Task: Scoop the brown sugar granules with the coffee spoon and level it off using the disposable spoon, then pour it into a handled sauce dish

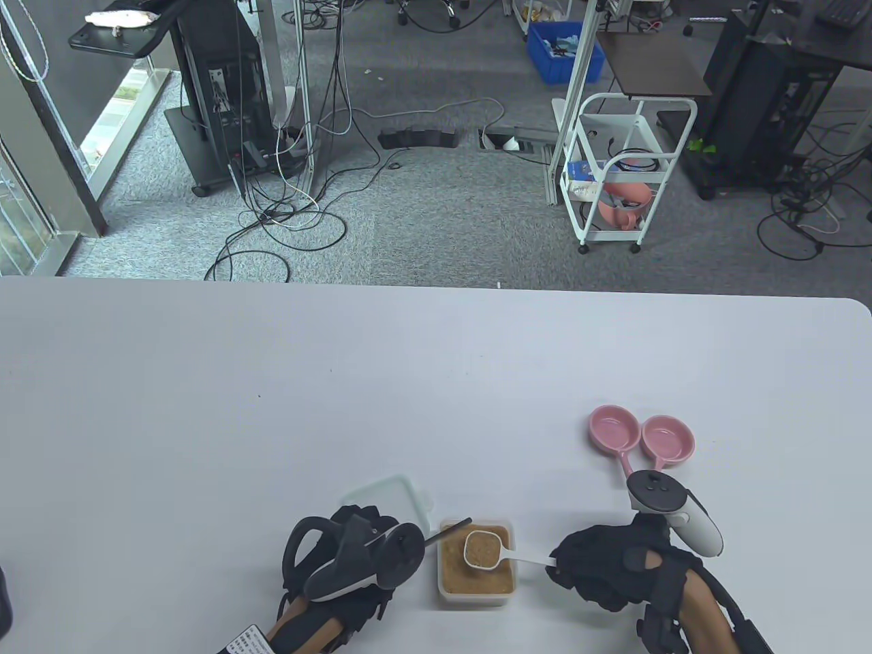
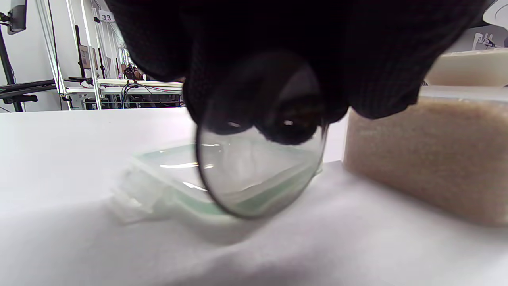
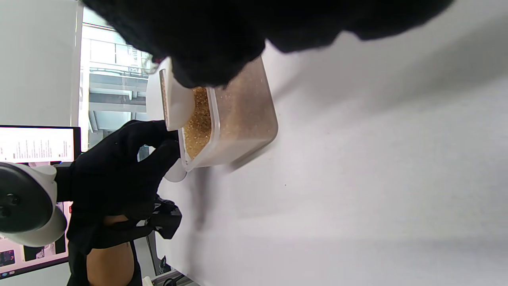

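A clear tub of brown sugar (image 1: 475, 584) stands near the table's front edge. My right hand (image 1: 591, 567) pinches the handle of a white coffee spoon (image 1: 482, 549), whose bowl is heaped with sugar and hovers over the tub. To the tub's left, my left hand (image 1: 368, 555) grips a clear dark disposable spoon (image 1: 448, 531); its thin end reaches over the tub's back left corner. In the left wrist view the disposable spoon's bowl (image 2: 260, 174) hangs under my fingers. The pink handled sauce dish (image 1: 640, 439), with two round cups, lies beyond my right hand.
The tub's clear lid (image 1: 395, 496) lies flat on the table just behind my left hand. The white table (image 1: 272, 409) stretches far back and left. Beyond its far edge is an office floor with cables and a white cart (image 1: 616, 177).
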`<state>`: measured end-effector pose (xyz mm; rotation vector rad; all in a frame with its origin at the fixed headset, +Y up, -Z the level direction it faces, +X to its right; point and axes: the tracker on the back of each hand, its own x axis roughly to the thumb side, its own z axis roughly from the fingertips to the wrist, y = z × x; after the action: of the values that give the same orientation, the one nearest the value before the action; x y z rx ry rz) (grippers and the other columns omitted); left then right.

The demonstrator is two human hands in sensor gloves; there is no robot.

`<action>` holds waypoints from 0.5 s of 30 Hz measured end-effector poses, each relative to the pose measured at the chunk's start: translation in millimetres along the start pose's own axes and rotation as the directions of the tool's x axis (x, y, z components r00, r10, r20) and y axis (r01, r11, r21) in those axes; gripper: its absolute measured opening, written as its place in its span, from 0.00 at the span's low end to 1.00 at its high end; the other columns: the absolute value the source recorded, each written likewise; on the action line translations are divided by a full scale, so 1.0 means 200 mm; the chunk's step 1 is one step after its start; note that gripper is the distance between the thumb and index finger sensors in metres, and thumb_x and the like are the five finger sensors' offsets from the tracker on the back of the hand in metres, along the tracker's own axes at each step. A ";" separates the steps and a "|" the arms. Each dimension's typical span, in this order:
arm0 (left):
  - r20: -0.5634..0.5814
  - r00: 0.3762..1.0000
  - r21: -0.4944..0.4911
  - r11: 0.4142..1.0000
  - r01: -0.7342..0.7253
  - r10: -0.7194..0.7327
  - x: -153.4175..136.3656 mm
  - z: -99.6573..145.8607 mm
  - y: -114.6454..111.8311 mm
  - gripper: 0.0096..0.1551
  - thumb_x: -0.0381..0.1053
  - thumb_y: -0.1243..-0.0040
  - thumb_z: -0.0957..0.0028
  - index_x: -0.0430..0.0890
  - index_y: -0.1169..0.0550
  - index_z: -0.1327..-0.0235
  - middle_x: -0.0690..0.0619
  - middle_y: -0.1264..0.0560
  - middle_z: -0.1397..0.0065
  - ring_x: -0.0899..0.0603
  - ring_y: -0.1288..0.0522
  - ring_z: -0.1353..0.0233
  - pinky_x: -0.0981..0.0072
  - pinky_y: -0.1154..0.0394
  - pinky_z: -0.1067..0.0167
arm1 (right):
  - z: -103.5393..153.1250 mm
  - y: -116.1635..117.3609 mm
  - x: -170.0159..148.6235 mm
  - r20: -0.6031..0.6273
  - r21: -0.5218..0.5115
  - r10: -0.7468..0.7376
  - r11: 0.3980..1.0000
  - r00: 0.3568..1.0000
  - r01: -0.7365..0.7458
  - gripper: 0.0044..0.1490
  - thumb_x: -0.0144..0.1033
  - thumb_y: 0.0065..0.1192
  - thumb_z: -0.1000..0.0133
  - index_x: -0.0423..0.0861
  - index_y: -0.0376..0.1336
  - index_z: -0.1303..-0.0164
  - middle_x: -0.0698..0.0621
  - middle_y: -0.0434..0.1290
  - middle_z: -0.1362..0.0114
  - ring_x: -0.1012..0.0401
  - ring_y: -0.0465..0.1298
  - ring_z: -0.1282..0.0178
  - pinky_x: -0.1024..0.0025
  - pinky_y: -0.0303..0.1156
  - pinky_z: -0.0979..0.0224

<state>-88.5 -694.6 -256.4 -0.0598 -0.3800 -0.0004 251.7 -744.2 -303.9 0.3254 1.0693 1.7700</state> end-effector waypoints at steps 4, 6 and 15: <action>0.000 1.000 0.026 1.000 -0.013 0.013 0.00 0.01 0.02 0.21 0.66 0.32 0.57 0.64 0.15 0.52 0.65 0.13 0.50 0.51 0.14 0.42 0.52 0.25 0.29 | 0.00 0.00 0.00 0.008 -0.001 -0.005 1.000 1.000 0.005 0.26 0.46 0.63 0.44 0.43 0.75 0.45 0.55 0.82 0.67 0.60 0.78 0.81 0.55 0.76 0.58; -0.001 1.000 0.026 1.000 -0.013 0.013 0.00 0.01 0.02 0.21 0.66 0.32 0.57 0.64 0.15 0.51 0.65 0.13 0.50 0.51 0.14 0.42 0.52 0.25 0.29 | 0.00 0.00 0.00 0.008 -0.002 -0.005 1.000 1.000 0.005 0.26 0.46 0.63 0.44 0.43 0.75 0.45 0.55 0.82 0.67 0.60 0.78 0.81 0.55 0.76 0.58; -0.020 0.999 0.039 0.999 -0.027 0.028 -0.02 0.01 0.03 0.21 0.66 0.32 0.57 0.65 0.15 0.51 0.65 0.13 0.49 0.51 0.14 0.42 0.52 0.25 0.29 | 0.00 0.00 0.00 0.002 -0.003 -0.003 1.000 1.000 0.003 0.26 0.46 0.63 0.44 0.43 0.75 0.45 0.55 0.82 0.67 0.60 0.78 0.81 0.55 0.76 0.58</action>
<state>-93.4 -687.9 -257.4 -0.0266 -0.3587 0.0339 251.7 -744.3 -304.0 0.3234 1.0645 1.7681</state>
